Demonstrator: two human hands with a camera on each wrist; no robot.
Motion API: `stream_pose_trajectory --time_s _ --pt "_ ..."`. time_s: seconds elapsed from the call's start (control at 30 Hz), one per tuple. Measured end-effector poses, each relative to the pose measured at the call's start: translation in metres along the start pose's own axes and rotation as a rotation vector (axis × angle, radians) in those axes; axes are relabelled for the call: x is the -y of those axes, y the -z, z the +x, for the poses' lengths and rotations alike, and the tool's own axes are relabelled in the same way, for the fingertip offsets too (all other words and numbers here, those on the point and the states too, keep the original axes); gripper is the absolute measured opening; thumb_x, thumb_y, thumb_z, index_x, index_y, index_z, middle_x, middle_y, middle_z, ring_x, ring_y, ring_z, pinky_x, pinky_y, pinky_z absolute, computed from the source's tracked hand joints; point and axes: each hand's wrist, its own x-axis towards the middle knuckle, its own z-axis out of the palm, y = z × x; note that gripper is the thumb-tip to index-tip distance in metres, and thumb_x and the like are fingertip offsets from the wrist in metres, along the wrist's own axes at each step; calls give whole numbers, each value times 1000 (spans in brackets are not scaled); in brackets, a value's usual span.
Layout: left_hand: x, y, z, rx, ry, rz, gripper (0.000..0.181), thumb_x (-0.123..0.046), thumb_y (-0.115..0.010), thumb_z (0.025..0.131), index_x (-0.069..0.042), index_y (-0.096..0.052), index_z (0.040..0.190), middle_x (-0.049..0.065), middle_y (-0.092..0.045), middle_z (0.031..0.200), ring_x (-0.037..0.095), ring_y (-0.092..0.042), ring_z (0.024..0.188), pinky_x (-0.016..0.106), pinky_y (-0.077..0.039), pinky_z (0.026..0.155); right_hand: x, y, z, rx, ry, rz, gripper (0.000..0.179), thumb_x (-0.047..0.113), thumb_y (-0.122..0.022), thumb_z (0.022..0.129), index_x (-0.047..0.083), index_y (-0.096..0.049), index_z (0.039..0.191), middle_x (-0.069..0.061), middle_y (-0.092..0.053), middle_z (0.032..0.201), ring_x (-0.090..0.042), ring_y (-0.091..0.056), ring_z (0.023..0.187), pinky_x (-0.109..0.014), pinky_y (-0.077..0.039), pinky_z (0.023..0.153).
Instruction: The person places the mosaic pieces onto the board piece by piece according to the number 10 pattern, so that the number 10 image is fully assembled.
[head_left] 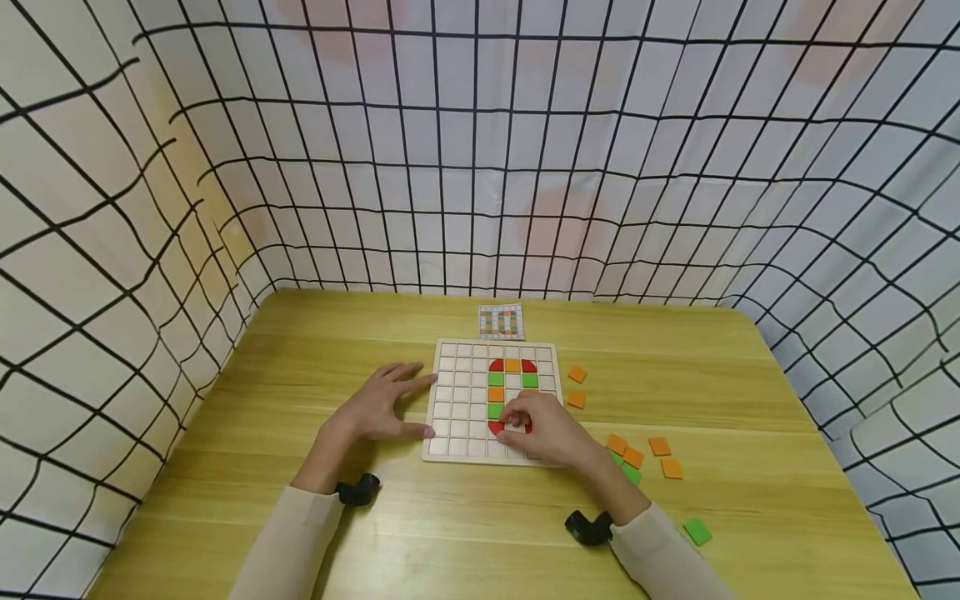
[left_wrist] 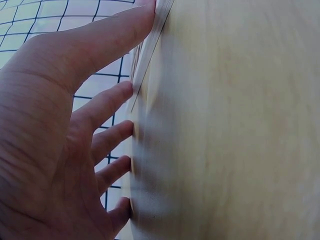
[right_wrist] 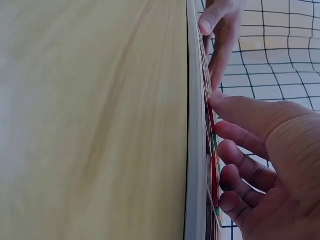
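A pale square grid board [head_left: 453,409] lies on the table. My left hand [head_left: 380,405] rests at its left side, fingers spread, thumb and fingertips touching the edge. Over the lower right part, my right hand [head_left: 546,427] has its thumb and index finger at a red rounded-corner tile [head_left: 494,427], seeming to pinch it in its cell. Above that tile runs a column with a green tile [head_left: 496,411], an orange tile [head_left: 496,394] and another green one. Red and orange tiles form the top row. My right hand hides part of the board and most of another red tile.
Behind the board lies a small pattern card [head_left: 501,322]. Loose orange tiles [head_left: 577,374] lie right of the board, more orange and green ones [head_left: 632,474] by my right forearm, and a lone green tile [head_left: 697,532] nearer. Black wire mesh [head_left: 495,167] surrounds the table.
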Motion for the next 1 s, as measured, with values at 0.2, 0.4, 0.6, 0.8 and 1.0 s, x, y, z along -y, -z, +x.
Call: stream_pose_trajectory --time_s 0.2,0.4,0.6,0.8,1.0 --pt "1 0 0 -3 1 16 93 -67 -77 79 -31 -44 158 8 -30 170 43 -23 155 72 -28 118 -3 11 -3 -28 -48 21 11 27 -81 90 20 -76 97 9 -60 82 -12 -54 77 -23 -47 68" --pt "2 -2 0 0 1 25 94 -72 -75 78 -32 -43 158 8 -29 170 42 -23 155 72 -29 118 -14 34 -8 -99 -35 18 17 22 -82 89 10 -77 101 5 -61 82 -13 -53 75 -23 -46 66" --pt "2 0 -1 -2 5 22 93 -69 -77 79 -31 -44 158 8 -29 170 43 -23 155 72 -29 118 -31 57 -11 -144 -67 27 23 21 -81 91 6 -76 108 1 -61 84 -17 -51 74 -24 -43 63" --pt "1 -1 0 -9 -13 17 92 -66 -78 79 -30 -45 157 10 -31 169 44 -24 155 72 -28 118 -54 72 -8 -211 -140 -21 29 23 -82 90 5 -75 111 -2 -62 88 -18 -52 80 -27 -45 68" --pt "0 -4 0 -18 -10 7 92 -65 -79 79 -30 -46 157 9 -32 169 43 -24 155 71 -29 118 -76 80 -1 -204 -174 -38 33 25 -81 90 5 -73 115 -5 -62 89 -20 -52 80 -29 -44 68"
